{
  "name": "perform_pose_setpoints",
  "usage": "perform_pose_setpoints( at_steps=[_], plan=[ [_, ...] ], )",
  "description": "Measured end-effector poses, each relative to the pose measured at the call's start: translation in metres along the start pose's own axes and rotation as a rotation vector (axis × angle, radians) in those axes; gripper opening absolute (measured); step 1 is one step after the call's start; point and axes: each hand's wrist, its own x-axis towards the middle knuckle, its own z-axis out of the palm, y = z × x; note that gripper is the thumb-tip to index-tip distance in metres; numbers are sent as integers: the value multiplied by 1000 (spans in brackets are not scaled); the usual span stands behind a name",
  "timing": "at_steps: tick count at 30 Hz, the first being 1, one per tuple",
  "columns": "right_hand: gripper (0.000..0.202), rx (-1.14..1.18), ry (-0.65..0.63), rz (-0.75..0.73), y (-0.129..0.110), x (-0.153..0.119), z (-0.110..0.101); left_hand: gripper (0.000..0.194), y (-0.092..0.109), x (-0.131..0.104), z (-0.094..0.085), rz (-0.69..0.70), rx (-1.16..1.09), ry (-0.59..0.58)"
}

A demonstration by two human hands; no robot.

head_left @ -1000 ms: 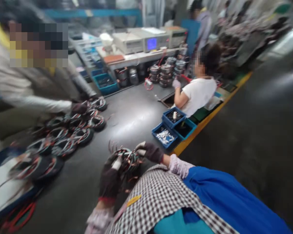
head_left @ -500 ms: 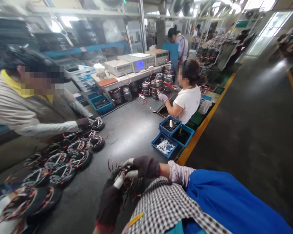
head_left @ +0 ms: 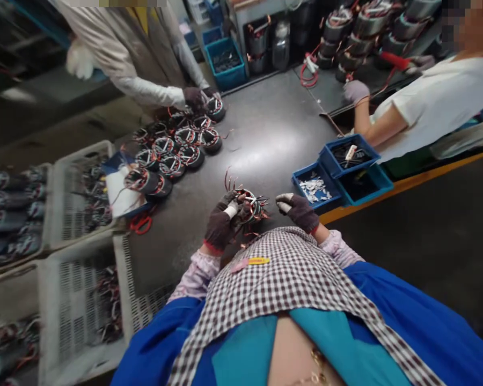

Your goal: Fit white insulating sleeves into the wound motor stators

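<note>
My left hand (head_left: 224,219), in a dark glove with pale fingertips, grips the left side of a round wired coil part (head_left: 249,206) close to my checked apron. Copper-coloured and dark wire ends stick up and out from the part. To its right is my right hand (head_left: 300,210), gloved the same way and apart from the part; its fingers are pressed together, and what they hold, if anything, is too small to make out. Just beyond that hand, a blue bin (head_left: 333,199) contains small white pieces.
Many similar coil parts (head_left: 171,165) stand at the left, beside red-handled scissors (head_left: 140,224) and plastic crates (head_left: 123,279). More blue bins (head_left: 376,156) sit at the right edge. Two co-workers reach over the dark table (head_left: 265,126), one from each side.
The view has swung down and left. My right hand has come off the coil part and moved to the right, while my left hand stays on it.
</note>
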Motion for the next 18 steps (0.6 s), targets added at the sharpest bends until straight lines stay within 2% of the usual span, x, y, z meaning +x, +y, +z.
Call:
perform_pose_setpoints(
  at_steps=[4, 8, 12, 18],
  plan=[
    [24, -22, -22, 26, 9, 8, 14, 38, 2, -1, 3, -87, -370, 50],
    [22, -27, -17, 35, 18, 15, 20, 39, 10, -9, 1, -112, -531, 54],
    [23, 11, -20, 47, 21, 28, 26, 37, 15, -16, 6, -124, -478, 104],
    [16, 36, -113, 70, 23, 56, 43, 34, 24, -16, 14, -98, -178, 143]
  ],
)
